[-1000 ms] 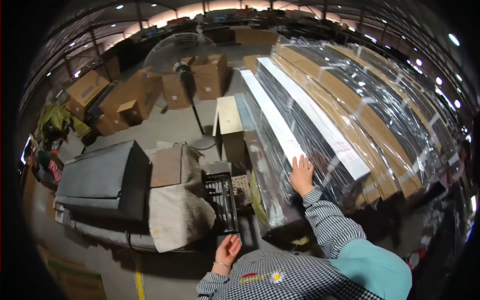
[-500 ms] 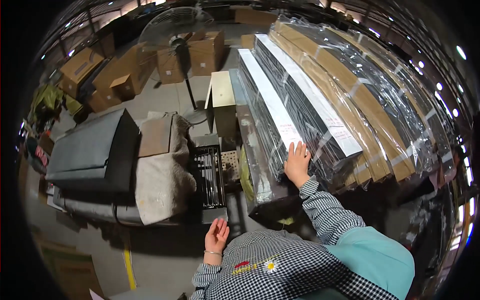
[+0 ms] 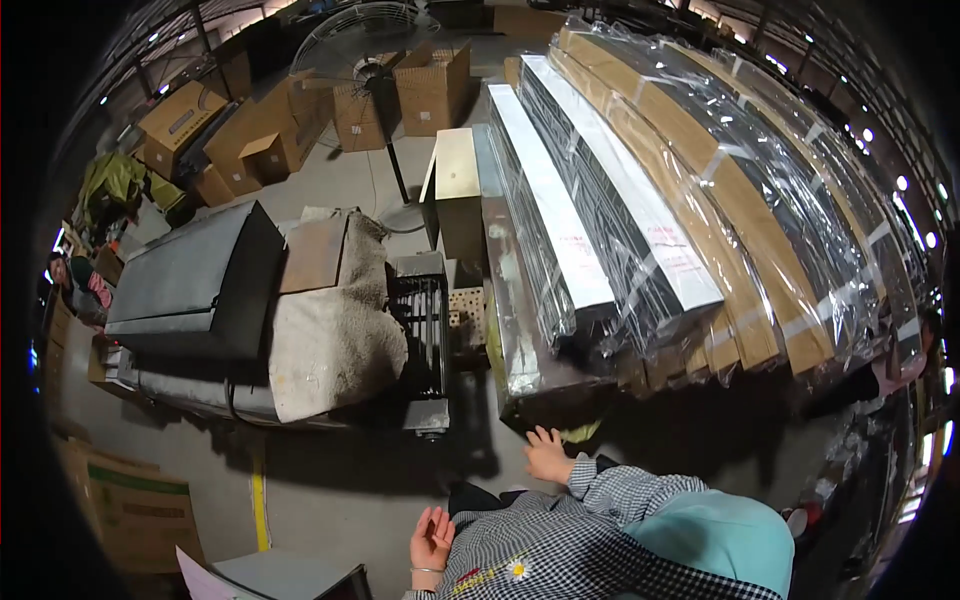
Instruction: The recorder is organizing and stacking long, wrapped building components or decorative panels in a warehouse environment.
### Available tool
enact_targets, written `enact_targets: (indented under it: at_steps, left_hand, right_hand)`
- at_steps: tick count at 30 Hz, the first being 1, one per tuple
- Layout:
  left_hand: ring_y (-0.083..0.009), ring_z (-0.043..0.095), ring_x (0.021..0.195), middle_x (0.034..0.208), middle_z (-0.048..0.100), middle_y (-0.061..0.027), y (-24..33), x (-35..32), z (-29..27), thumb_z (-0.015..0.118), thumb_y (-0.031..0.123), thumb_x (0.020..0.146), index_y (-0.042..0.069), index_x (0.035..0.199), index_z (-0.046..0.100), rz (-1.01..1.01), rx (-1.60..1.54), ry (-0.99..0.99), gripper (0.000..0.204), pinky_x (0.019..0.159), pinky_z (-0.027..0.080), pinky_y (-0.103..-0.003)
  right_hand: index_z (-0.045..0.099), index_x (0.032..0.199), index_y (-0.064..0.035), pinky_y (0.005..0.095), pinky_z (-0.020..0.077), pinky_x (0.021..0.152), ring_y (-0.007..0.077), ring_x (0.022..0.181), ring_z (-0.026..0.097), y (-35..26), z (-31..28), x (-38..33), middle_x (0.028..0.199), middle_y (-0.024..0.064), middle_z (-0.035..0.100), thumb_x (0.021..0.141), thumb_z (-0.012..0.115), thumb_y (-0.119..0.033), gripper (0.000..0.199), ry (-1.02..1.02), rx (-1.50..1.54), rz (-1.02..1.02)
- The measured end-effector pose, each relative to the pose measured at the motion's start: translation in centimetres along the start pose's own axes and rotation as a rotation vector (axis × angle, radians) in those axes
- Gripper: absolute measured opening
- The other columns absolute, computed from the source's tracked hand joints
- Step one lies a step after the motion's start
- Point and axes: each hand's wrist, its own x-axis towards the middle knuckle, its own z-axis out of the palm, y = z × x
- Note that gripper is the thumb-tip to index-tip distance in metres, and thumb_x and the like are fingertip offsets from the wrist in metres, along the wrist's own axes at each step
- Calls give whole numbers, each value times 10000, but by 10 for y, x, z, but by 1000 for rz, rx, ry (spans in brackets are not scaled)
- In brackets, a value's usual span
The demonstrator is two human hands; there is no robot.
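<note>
My right hand is in front of the near corner of a dark worn bench, its fingers apart and nothing in it. Close to my body on the left, my left hand is half raised, palm up, with loose fingers and nothing held. On the bench lie two long packs, a left white-topped pack and a right white-topped pack, with dark sides and clear film. Beside them, long brown cardboard packs in clear film lie in a row. Neither hand touches a pack.
To the left stands a machine with a grey metal hood, a pale cloth and dark rollers. A standing fan, a tan metal cabinet and cardboard boxes are farther back. A yellow floor line runs at lower left.
My right hand has come off the near end of the left white-topped pack and moved down toward my body. My left hand is lower in view, and the view has turned slightly.
</note>
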Motion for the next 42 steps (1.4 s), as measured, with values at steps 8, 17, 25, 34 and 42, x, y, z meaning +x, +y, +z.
enact_targets:
  at_steps: [8, 17, 25, 34, 42]
  left_hand:
    - [-249, 618, 1124, 1190, 660, -83, 81, -30, -54, 567, 195, 976, 117, 1226, 620, 160, -209, -5, 267, 966, 515, -446]
    - [-336, 564, 1195, 1264, 613, -145, 223, -110, -213, 588, 154, 961, 76, 1301, 545, 433, -520, -16, 352, 1033, 455, -520]
    - [-282, 595, 1141, 1209, 631, -109, 358, -181, -317, 580, 152, 964, 83, 1269, 549, 703, -752, 105, 315, 1002, 478, -479]
    - [-276, 585, 1150, 1210, 632, -107, 568, -102, -369, 601, 143, 953, 79, 1220, 598, 676, -762, 28, 275, 1028, 454, -469]
    - [-293, 562, 1172, 1284, 583, -120, 764, -139, -402, 568, 183, 980, 53, 1303, 519, 845, -748, 101, 352, 1040, 446, -479]
  right_hand:
    - [714, 925, 10, 620, 406, 937, 404, 938, 655, -67, 15, 46, 931, 205, 708, 807, 611, -185, 250, -448, -6, -93]
    - [610, 1286, -114, 461, 503, 953, 337, 1147, 614, -371, 50, 148, 1207, 171, 658, 866, 627, -410, 515, -497, -134, -677]
    - [593, 1296, -58, 419, 511, 940, 350, 1104, 632, -605, 56, 265, 1187, 178, 669, 852, 661, -366, 545, -495, -25, -860]
    - [618, 1295, -122, 423, 484, 969, 342, 1145, 616, -759, 85, 427, 1193, 174, 668, 841, 627, -438, 553, -797, -286, -757]
    - [643, 1187, -74, 478, 521, 889, 371, 1051, 646, -1051, 59, 553, 1120, 190, 682, 837, 637, -344, 442, -615, -260, -1058]
